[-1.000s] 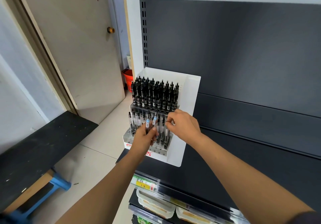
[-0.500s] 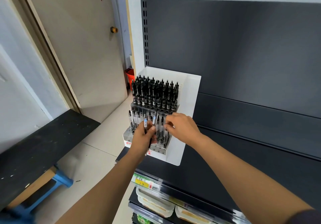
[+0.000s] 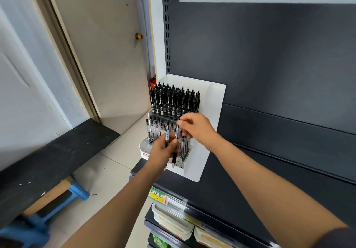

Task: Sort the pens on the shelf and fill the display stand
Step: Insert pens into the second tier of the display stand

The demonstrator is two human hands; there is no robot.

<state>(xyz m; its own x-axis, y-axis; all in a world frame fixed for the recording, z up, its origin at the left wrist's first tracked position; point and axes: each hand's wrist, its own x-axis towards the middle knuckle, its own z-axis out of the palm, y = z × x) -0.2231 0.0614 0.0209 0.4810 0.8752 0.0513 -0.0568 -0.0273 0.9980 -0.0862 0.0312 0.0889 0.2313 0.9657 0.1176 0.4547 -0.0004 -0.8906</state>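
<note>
At the left front corner of the shelf stands the white display stand, black pens packed upright in its rear tier and clear pens in its lower front tier. Before that front tier the left hand grips a bunch of pens, thumb pressed across them. Just to its right, the right hand pinches the top end of a single pen, tip pointing down.

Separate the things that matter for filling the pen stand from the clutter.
Job: display stand, stocked pens, spare pens held in the left hand, clear pen pinched by the right hand, shelf.
Clutter: door, stool, price tag, boxes.
</note>
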